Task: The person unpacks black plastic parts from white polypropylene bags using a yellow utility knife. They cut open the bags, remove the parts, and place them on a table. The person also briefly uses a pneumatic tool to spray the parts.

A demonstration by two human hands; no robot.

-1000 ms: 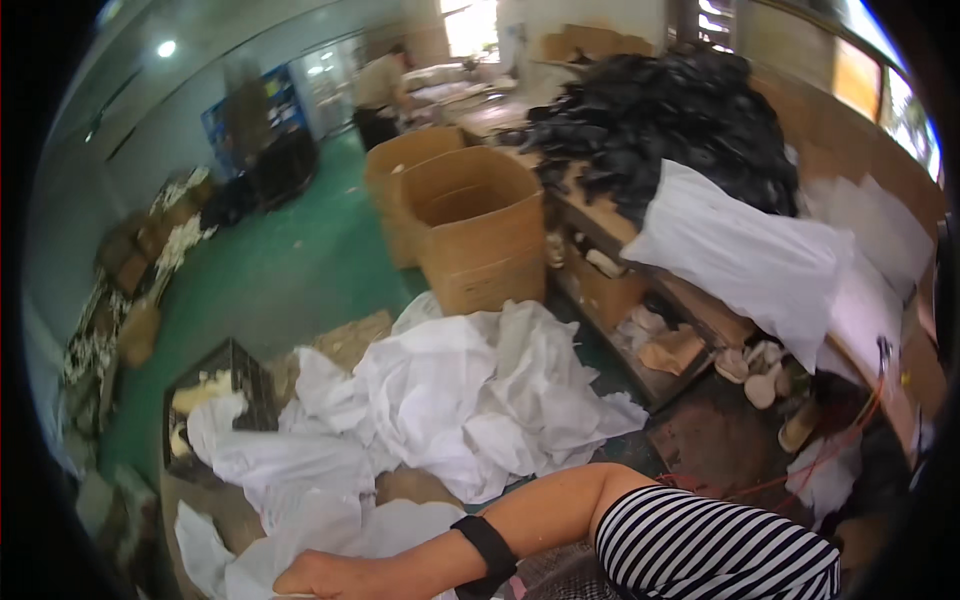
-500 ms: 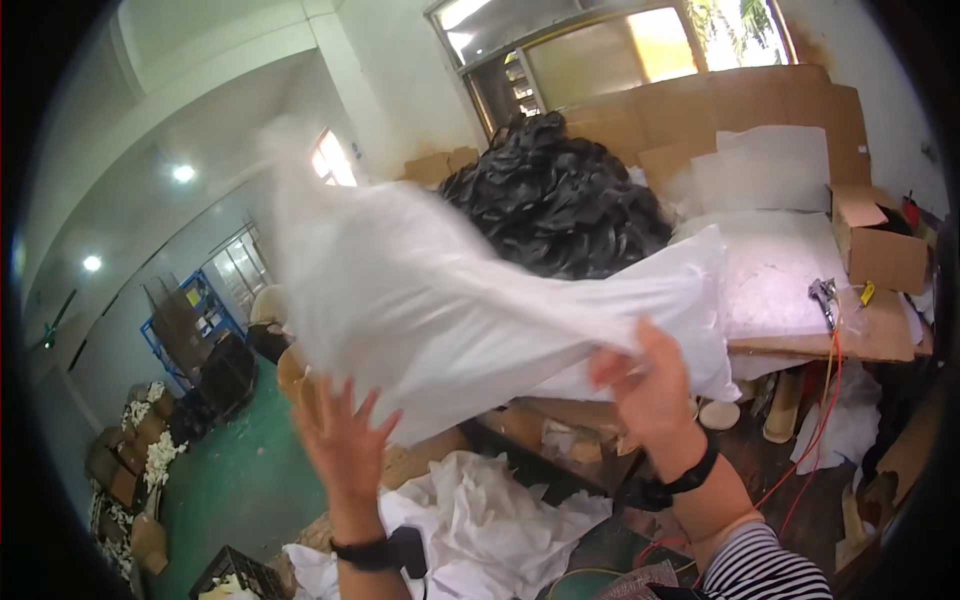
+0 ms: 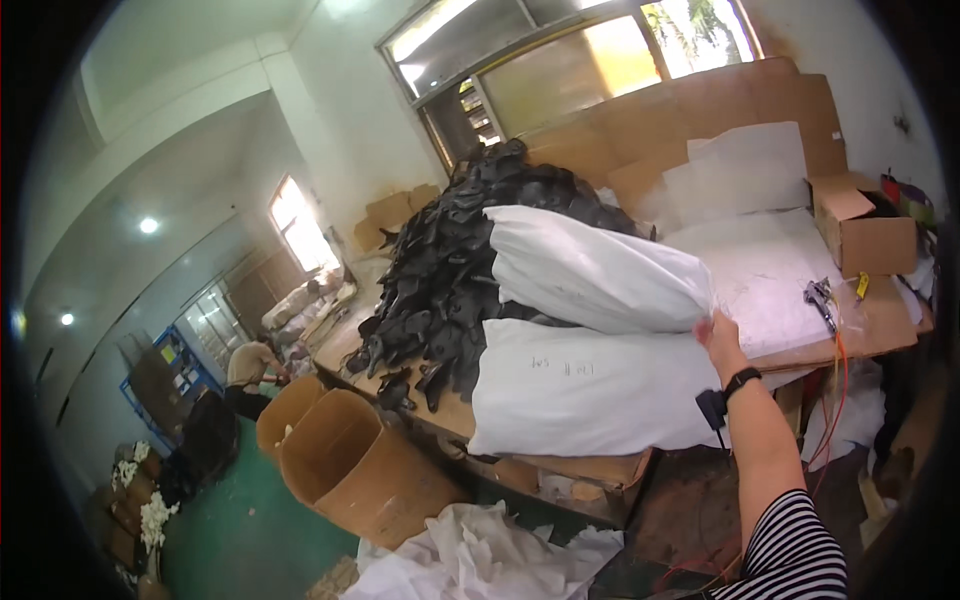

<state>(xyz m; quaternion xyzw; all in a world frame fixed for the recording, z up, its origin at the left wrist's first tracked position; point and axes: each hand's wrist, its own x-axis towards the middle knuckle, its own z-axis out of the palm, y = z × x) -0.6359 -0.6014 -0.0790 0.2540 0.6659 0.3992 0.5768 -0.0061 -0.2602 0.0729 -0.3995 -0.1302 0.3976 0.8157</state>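
Sack: the white sack [image 3: 590,272], held aloft before, now lies on the tabletop [image 3: 880,325].
Left hand: gone from view.
Right hand [image 3: 722,335]: now grips the sack's end.

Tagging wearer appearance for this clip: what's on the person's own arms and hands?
Only the right hand and its forearm show. The hand is bare, no glove. A black band with a watch-like face sits on the wrist. A short sleeve with black and white stripes covers the upper arm. The left hand is out of view.

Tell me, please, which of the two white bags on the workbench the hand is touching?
The upper white bag, lying on top of the other against the black pile. The right hand grips its end; the lower white bag lies flat beneath, untouched.
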